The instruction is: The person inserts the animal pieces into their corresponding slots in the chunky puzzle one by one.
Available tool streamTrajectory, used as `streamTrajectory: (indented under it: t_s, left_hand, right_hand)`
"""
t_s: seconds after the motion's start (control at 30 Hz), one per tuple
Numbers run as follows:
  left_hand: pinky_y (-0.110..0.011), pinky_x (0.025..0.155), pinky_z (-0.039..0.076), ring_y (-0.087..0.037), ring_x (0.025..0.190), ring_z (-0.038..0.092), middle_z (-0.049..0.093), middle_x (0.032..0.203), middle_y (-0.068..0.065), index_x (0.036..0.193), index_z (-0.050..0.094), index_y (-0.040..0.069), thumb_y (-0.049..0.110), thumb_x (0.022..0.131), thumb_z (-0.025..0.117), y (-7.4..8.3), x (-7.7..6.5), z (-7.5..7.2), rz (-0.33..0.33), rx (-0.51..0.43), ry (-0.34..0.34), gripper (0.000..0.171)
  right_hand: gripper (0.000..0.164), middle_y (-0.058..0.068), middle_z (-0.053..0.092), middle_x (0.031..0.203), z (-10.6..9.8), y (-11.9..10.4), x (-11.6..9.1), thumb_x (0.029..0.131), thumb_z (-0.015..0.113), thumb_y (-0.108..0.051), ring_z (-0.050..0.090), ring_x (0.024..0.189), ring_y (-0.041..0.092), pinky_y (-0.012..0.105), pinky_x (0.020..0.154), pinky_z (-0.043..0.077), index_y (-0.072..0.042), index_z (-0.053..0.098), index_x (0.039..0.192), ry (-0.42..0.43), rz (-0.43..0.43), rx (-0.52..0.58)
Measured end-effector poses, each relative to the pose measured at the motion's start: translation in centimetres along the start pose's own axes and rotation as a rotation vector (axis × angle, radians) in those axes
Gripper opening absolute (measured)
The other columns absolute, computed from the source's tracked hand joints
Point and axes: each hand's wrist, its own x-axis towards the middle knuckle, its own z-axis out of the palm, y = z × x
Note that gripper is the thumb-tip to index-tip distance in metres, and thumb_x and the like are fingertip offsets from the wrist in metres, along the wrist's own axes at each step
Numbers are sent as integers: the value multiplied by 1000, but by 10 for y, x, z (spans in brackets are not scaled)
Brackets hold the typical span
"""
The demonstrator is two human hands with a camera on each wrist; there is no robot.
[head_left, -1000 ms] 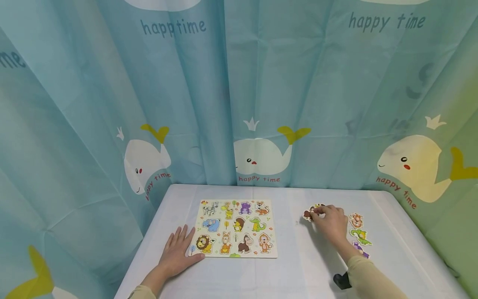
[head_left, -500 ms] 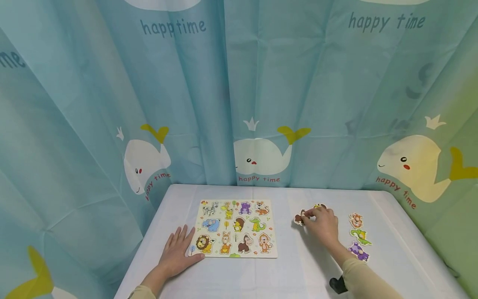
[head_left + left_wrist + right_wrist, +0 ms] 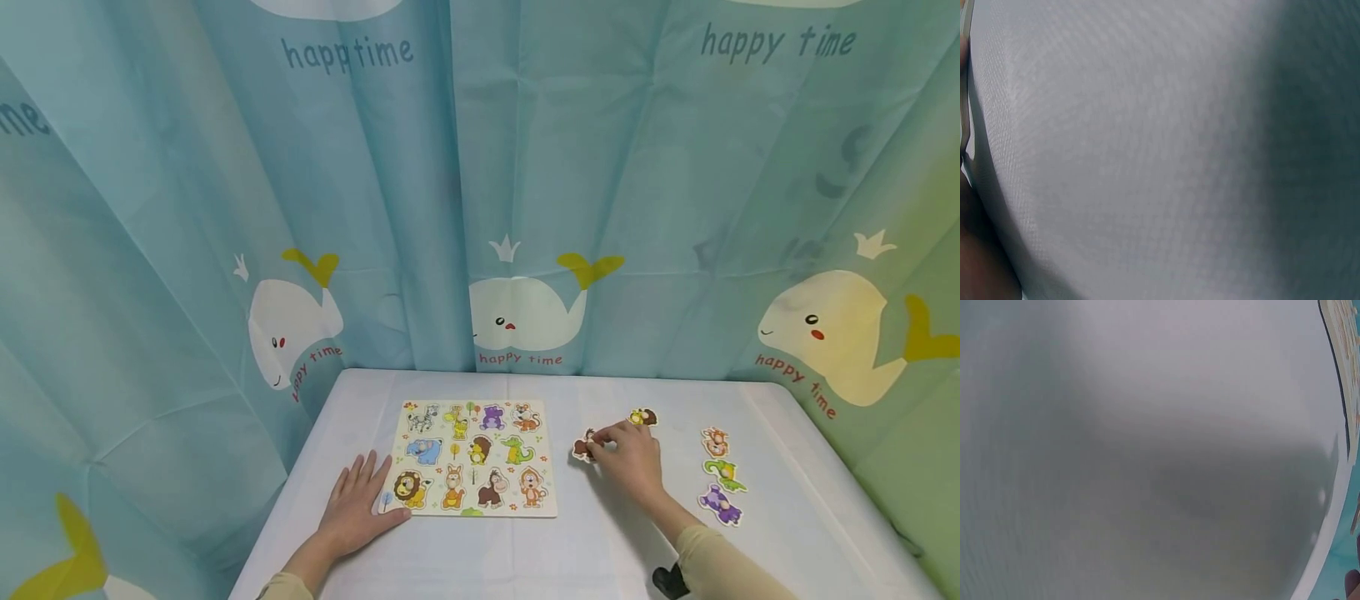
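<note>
My right hand (image 3: 633, 462) pinches a brown gorilla puzzle piece (image 3: 582, 448) between thumb and fingers, just right of the puzzle board. Whether the piece touches the table is hard to tell. The cream board (image 3: 506, 510) lies flat and shows several animal pictures, a gorilla among them in the front row. On the board's front left edge rests my left hand (image 3: 360, 508), fingers spread. In the right wrist view, fingertips (image 3: 1352, 584) and the board's edge (image 3: 1349, 375) show at the far right. The left wrist view mostly holds white cloth, with a finger (image 3: 982, 269) at lower left.
A hedgehog piece (image 3: 645, 415) lies behind my right hand. Farther right, an orange animal piece (image 3: 716, 442), a crocodile piece (image 3: 724, 476) and a purple animal piece (image 3: 721, 505) form a column on the white table (image 3: 450, 558). A whale-print curtain (image 3: 517, 208) hangs behind.
My right hand has moved left and toward the front with the gorilla piece, nearing the board. The hedgehog piece and the purple piece have come into fuller view. The left hand has stayed still.
</note>
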Motion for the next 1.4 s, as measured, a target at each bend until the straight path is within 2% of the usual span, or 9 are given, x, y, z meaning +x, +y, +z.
streamTrajectory:
  t_s: [0.3, 0.53, 0.8, 0.9, 1.2, 1.4]
  left_hand:
    - [-62, 123, 0, -45, 154, 4, 15, 168, -23, 162, 28, 7, 70, 85, 66, 5, 0, -7, -33, 29, -65, 107]
    - [-63, 123, 1, -46, 154, 5, 16, 168, -24, 161, 30, 6, 69, 84, 67, 4, -1, -6, -25, 17, -52, 106]
    - [-62, 123, -1, -46, 154, 6, 19, 166, -26, 160, 32, 5, 72, 84, 66, -1, -1, 2, 18, -15, 15, 107]
    - [-62, 123, -1, -45, 154, 6, 19, 167, -25, 160, 32, 5, 72, 83, 66, -2, 0, 2, 10, -7, 12, 107]
    - [-63, 123, 1, -46, 154, 4, 16, 168, -23, 161, 29, 6, 69, 84, 67, 5, -1, -7, -31, 20, -59, 106]
    - [-61, 123, 0, -44, 155, 4, 15, 168, -22, 161, 29, 7, 69, 85, 67, 5, 0, -7, -35, 13, -58, 106]
  right_hand:
    - [10, 3, 68, 93, 9, -14, -9, 84, 84, -24, 54, 100, 31, 51, 83, 41, -17, 77, 82, -23, -7, 28]
    - [10, 1, 68, 93, 17, -25, -14, 84, 84, -24, 54, 100, 29, 49, 84, 41, -19, 77, 82, -41, -24, 49]
    - [11, -2, 67, 91, 23, -42, -19, 82, 86, -23, 54, 99, 26, 46, 82, 41, -20, 76, 80, -61, -37, 58]
    - [11, -4, 66, 91, 28, -48, -20, 82, 86, -23, 53, 97, 24, 43, 81, 41, -21, 76, 80, -71, -45, 60]
    - [14, -9, 64, 90, 42, -63, -27, 81, 87, -25, 52, 94, 19, 40, 81, 41, -25, 73, 77, -101, -84, 71]
    - [15, -11, 63, 89, 51, -71, -31, 80, 88, -27, 52, 92, 17, 40, 81, 43, -28, 73, 76, -113, -100, 82]
